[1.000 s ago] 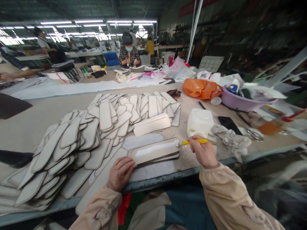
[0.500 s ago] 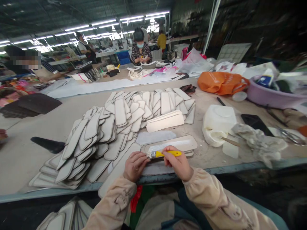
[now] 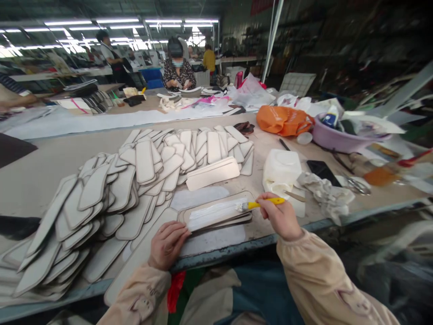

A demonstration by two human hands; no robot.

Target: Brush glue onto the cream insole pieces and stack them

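My right hand (image 3: 280,216) is closed round a yellow-handled brush (image 3: 260,204). Its bristles rest on the right part of a long beige piece (image 3: 216,212), which is streaked with white glue. That piece tops a small stack at the table's front edge. My left hand (image 3: 166,243) lies with its fingers curled on the left end of the stack, pressing it down. A white glue tub (image 3: 281,172) stands just behind my right hand.
A large fan of beige pieces (image 3: 135,180) covers the table's left and middle. A crumpled rag (image 3: 326,195), a black phone (image 3: 323,171), scissors (image 3: 358,186), a purple basin (image 3: 338,137) and an orange bag (image 3: 282,119) sit at the right. People work at tables behind.
The brush has travelled from the left end of the top piece back to its right end, leaving more white glue. My left hand stays on the stack's left end.
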